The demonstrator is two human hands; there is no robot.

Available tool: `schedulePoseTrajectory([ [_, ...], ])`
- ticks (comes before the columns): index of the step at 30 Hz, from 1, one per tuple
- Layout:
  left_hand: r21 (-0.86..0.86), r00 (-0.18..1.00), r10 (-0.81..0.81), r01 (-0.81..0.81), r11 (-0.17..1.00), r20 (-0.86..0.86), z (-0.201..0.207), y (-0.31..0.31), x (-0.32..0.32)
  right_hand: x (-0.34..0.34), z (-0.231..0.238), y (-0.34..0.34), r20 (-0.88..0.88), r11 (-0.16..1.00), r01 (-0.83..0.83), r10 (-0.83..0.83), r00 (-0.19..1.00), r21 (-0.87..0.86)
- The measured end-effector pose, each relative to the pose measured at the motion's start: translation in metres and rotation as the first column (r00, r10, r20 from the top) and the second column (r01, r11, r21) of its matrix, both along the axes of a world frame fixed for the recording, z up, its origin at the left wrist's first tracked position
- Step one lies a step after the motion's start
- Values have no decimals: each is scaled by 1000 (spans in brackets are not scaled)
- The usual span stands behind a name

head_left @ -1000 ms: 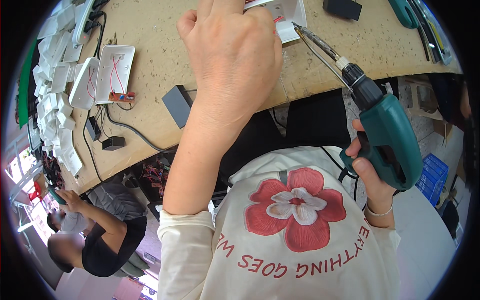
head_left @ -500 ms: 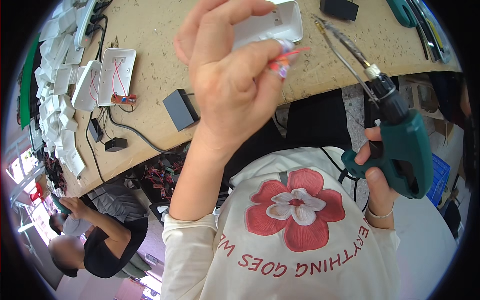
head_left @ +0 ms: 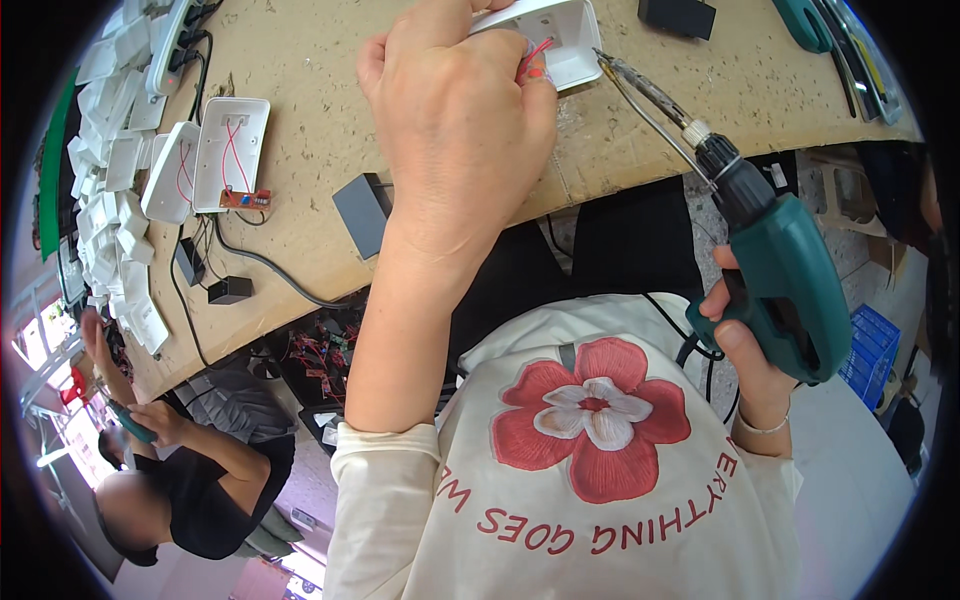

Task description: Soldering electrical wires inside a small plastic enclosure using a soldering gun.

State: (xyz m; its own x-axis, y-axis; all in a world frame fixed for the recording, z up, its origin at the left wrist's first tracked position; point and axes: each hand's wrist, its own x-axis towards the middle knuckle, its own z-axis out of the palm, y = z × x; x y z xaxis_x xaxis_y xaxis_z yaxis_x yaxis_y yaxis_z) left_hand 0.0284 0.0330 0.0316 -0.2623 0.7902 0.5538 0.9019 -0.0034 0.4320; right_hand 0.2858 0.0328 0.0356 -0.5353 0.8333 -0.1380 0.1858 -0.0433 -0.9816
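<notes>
My left hand [head_left: 455, 130] is over the bench, its thumb and fingers pinched round a red wire [head_left: 541, 50] at the near side of an open white plastic box [head_left: 582, 40]. The hand covers the box's left part, and coloured bits show at the fingertips. My right hand [head_left: 757, 370] grips a green soldering gun [head_left: 805, 270], a finger at its trigger. Pointing up and left, the gun's dark tip [head_left: 603, 56] and the thin metal tube beside it end next to the box's right edge.
On the bench are a black block [head_left: 362, 215], another black block [head_left: 678, 17], and a white case [head_left: 240, 125] with red wires and a small circuit board [head_left: 245, 199]. White shells [head_left: 115, 220] heap at the left. A co-worker [head_left: 215, 490] holds a green tool.
My left hand has turned and lowered the red wire toward the white box. My right hand has brought the soldering gun left, its tip now close to the box.
</notes>
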Motion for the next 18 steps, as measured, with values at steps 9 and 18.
schedulePoseTrajectory([
  [9,3,995,36,-36,999,-93,0,5,2,-5,-1,7,51,998,-39,42,998,-55],
  [18,-19,993,53,-56,998,-106,0,6,4,-16,-4,16,17,995,-87,87,996,38],
])
